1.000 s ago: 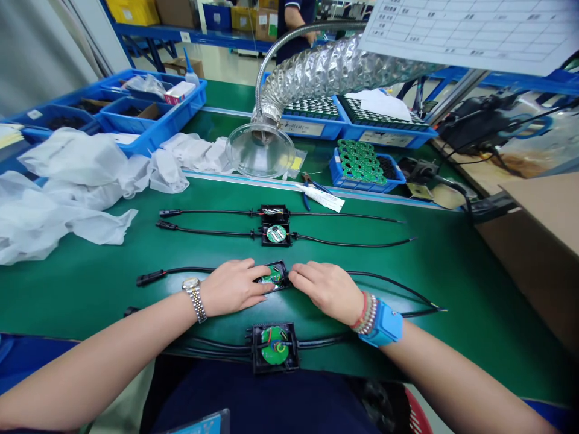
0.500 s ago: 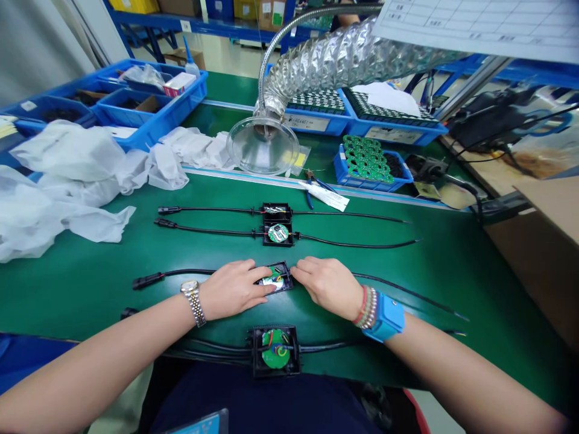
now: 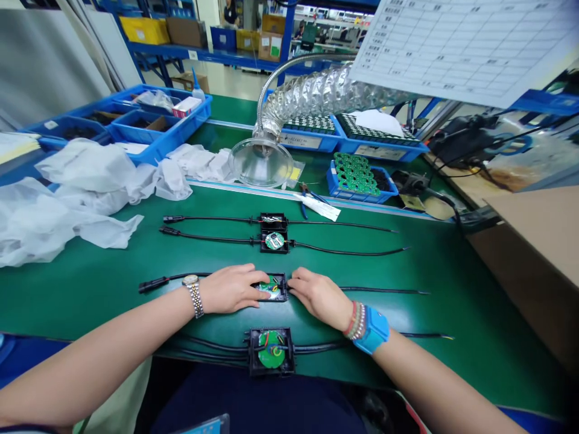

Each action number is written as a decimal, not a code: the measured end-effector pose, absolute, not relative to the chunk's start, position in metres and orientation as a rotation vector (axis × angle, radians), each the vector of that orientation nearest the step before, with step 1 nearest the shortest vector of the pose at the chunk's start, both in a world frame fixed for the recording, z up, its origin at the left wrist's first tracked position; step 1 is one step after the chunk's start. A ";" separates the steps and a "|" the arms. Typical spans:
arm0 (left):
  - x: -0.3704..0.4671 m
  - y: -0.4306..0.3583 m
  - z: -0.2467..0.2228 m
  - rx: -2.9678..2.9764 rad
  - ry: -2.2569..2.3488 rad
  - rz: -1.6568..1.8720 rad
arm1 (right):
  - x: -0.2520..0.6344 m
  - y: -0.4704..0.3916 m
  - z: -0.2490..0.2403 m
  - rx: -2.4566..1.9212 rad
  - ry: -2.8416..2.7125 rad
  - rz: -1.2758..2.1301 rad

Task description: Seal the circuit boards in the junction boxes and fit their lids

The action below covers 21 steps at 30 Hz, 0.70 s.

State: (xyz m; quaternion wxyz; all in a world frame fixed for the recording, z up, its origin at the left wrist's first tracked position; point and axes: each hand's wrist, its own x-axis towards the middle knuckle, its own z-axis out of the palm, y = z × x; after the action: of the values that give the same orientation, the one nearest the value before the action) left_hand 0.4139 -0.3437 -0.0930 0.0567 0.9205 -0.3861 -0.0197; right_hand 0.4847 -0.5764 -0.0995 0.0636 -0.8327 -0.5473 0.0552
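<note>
A small black housing point(image 3: 281, 292) with a green circuit board lies on the green table, one black cable leaving each side. My left hand point(image 3: 233, 288) grips its left part between thumb and fingers. At its right edge, my right hand point(image 3: 319, 296) pinches the black cable where it enters. Nearer my body sits another open housing point(image 3: 272, 352) with a round green board and several cables. Farther back, two housings lie against each other, one with a round board point(image 3: 274, 241), the other point(image 3: 273, 222) with whitish contents; cables run from both sides.
A funnel-shaped fume hood point(image 3: 261, 164) on a silver duct hangs beyond the housings. Pliers point(image 3: 304, 208), a white packet point(image 3: 320, 208) and a blue bin of green boards point(image 3: 357, 178) lie at the back. White wrapping point(image 3: 90, 175) covers the left; a cardboard box point(image 3: 534, 241) stands right.
The head view has tilted up and shifted. The held housing now sits straighter, and its right cable lies more level. Both hands stay at the same housing.
</note>
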 end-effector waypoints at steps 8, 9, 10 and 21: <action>0.414 -0.344 -0.097 2.787 -1.165 -0.091 | 0.489 -0.575 -0.116 -2.273 -1.524 0.168; 0.414 -0.344 -0.096 2.790 -1.163 -0.094 | 0.487 -0.576 -0.116 -2.244 -1.474 0.159; 0.414 -0.344 -0.096 2.793 -1.160 -0.097 | 0.485 -0.578 -0.115 -2.214 -1.431 0.139; 0.411 -0.345 -0.094 2.824 -1.121 -0.079 | 0.474 -0.570 -0.102 -2.316 -1.737 0.093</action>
State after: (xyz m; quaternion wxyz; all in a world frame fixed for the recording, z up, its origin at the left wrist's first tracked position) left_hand 0.4113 -0.3453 -0.0940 0.0511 0.9280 -0.3683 -0.0259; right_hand 0.4741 -0.5699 -0.1016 0.1222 -0.7937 -0.5950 0.0317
